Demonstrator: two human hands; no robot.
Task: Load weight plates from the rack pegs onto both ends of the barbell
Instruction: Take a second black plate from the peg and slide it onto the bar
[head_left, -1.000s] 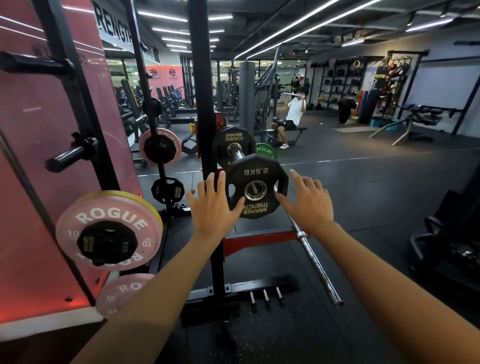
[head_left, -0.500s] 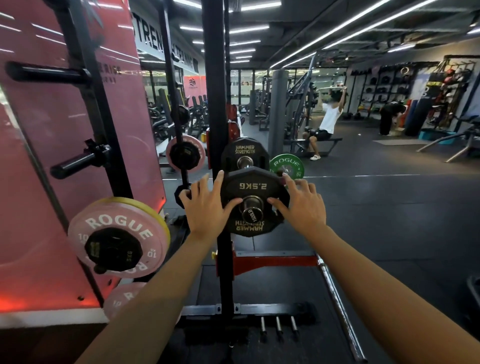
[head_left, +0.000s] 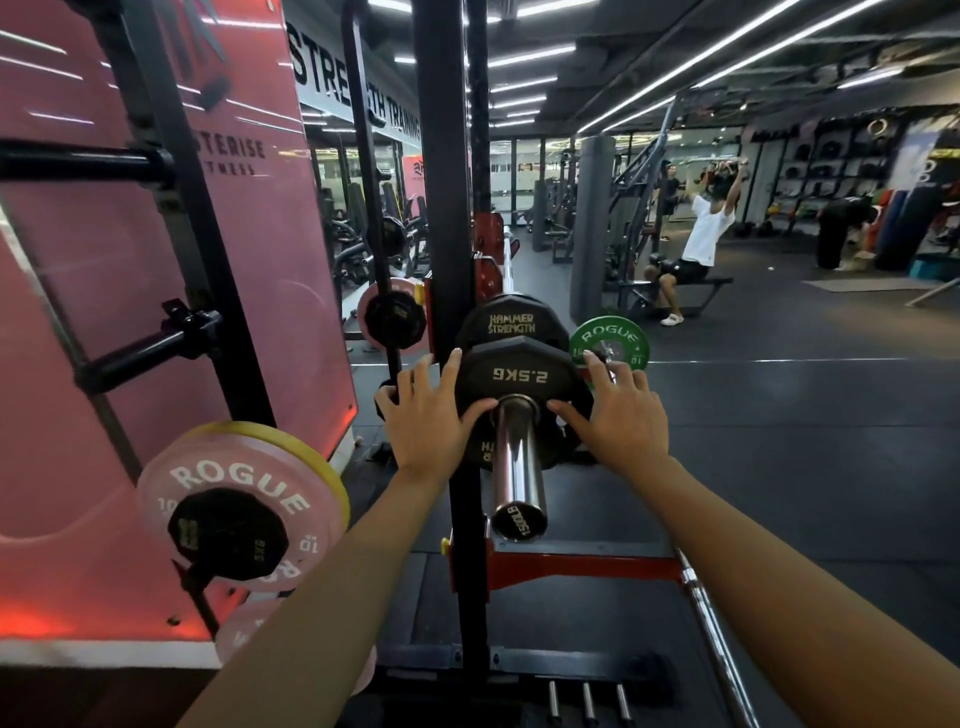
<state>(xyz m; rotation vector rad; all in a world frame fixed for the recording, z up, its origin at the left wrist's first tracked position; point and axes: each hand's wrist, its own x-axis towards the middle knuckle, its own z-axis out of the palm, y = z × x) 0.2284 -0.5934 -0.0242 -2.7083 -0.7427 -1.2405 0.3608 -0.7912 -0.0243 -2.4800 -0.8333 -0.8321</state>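
A black 2.5 kg plate (head_left: 519, 371) is threaded on the chrome barbell sleeve (head_left: 517, 467), whose end cap points at me. My left hand (head_left: 428, 421) presses flat on the plate's left side and my right hand (head_left: 618, 415) on its right side, fingers spread over the face. Just behind it a larger black Hammer Strength plate (head_left: 511, 322) sits on the same sleeve. A pink Rogue plate (head_left: 228, 483) with a small black plate in front hangs on a rack peg at lower left.
The black rack upright (head_left: 452, 208) stands just left of the sleeve. Bare pegs (head_left: 145, 351) stick out on the left. A green Rogue plate (head_left: 610, 340) is behind my right hand. A red safety arm (head_left: 582, 566) and a second bar (head_left: 717, 639) lie below. A person (head_left: 696, 244) sits beyond.
Both hands have pushed the 2.5 kg plate further along the sleeve toward the larger plate; much more bare sleeve now sticks out toward me. My view moved closer.
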